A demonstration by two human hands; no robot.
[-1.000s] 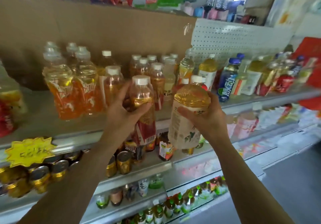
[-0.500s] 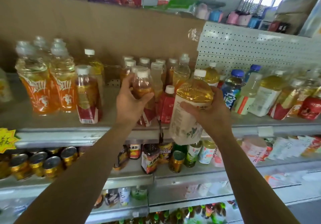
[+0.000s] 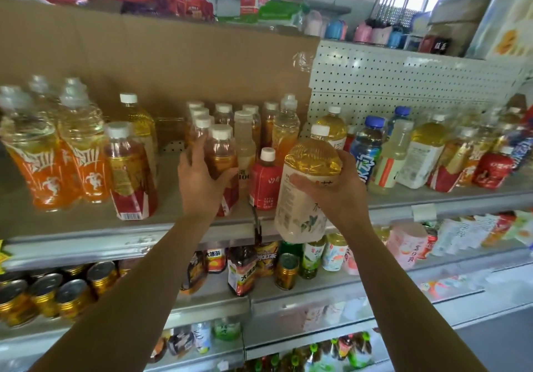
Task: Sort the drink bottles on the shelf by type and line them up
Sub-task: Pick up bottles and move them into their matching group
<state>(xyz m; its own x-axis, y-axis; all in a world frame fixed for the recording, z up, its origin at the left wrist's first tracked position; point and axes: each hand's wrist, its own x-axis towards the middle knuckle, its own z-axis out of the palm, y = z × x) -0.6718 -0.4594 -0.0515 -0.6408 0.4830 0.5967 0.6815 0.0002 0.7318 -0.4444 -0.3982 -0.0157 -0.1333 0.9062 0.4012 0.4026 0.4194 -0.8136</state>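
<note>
A grey metal shop shelf [image 3: 86, 246] backed with brown cardboard [image 3: 173, 62] carries mixed drink bottles. The left grip [image 3: 199, 181] wraps the amber tea bottle with white cap and red label [image 3: 221, 152]. A second ago that bottle hung out in front of the shelf edge; now it sits in over the shelf board, just left of a small red bottle [image 3: 264, 182]. The right grip [image 3: 339, 191] still clasps the large yellow-tea bottle with a cream label [image 3: 302, 213], held before the shelf edge as before, and a matching red-labelled amber bottle [image 3: 129, 172] stands alone, well left of the left grip

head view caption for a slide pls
Left hand grips a red-labelled bottle on the shelf while the right hand holds a large yellow bottle.
</note>
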